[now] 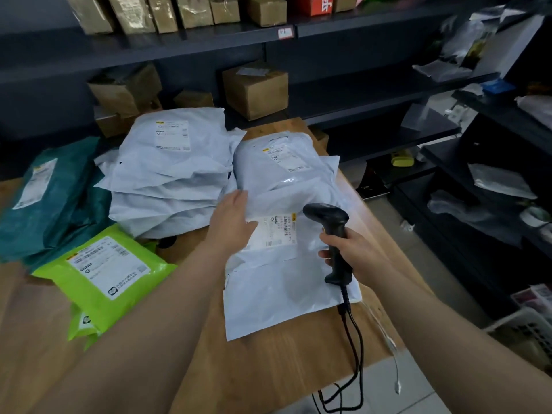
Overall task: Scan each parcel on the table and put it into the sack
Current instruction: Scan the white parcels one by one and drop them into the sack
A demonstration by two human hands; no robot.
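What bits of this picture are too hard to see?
Head view:
- The sack: nowhere in frame.
- The label on the white parcel: print too small, left edge covered by the left hand.
- Lower parcels in the white pile: hidden under the top ones.
- The scanner cable: end cut off by the bottom edge.

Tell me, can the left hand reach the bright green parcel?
Probably yes: the left hand rests flat on the white parcel, holding nothing, and the green parcel lies uncovered nearby.

place: parcel depot | signs: dark shelves (358,34) of cardboard boxes (255,89) — labelled mailers (176,162) on wooden table (283,348)
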